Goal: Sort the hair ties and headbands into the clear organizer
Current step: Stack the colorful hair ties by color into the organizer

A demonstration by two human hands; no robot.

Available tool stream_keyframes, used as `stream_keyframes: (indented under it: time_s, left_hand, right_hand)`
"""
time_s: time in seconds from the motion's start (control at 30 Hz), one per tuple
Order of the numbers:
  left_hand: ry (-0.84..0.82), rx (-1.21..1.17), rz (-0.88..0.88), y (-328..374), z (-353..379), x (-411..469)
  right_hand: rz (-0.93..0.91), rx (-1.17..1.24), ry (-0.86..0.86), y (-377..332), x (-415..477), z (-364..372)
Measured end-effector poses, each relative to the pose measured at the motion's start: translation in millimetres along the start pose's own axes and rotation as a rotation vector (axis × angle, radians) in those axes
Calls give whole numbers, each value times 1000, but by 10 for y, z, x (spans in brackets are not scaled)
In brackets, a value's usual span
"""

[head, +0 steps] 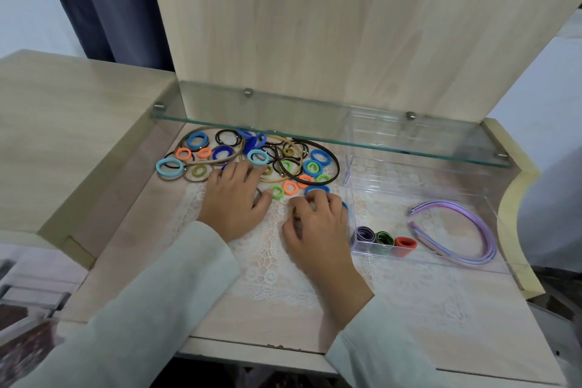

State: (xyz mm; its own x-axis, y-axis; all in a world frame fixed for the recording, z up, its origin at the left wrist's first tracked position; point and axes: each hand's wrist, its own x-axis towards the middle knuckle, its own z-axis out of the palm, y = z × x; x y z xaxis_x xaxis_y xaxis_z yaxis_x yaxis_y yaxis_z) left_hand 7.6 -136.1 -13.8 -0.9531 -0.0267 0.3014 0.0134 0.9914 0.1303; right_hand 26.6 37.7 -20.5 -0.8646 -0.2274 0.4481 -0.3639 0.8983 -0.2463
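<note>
A loose pile of coloured hair ties [220, 153] and thin brown and tan headbands [318, 172] lies on the lace mat under a glass shelf. My left hand [236, 198] rests palm down at the pile's near edge, fingers spread over some ties. My right hand [318, 224] is curled on the mat beside a blue hair tie [316, 189], with a bit of blue showing at its far side; what it grips is hidden. The clear organizer [349, 173] stands to the right and holds purple, green and red ties [382, 241] in a small compartment, plus purple headbands [456, 230].
A glass shelf [330, 135] on metal pegs overhangs the back of the desk, low above the pile and the organizer's far end. A wooden panel [346, 25] rises behind it. A raised wooden surface [78, 123] borders the left, a curved edge [507, 208] the right.
</note>
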Motion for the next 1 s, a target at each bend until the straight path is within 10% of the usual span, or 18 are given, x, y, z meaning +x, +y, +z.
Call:
stream_keyframes:
  time_s: [1.0]
  left_hand:
    - [451,-444,-94,-126,-166,-178]
  right_hand:
    - [27,71,-43,-2,1,-48]
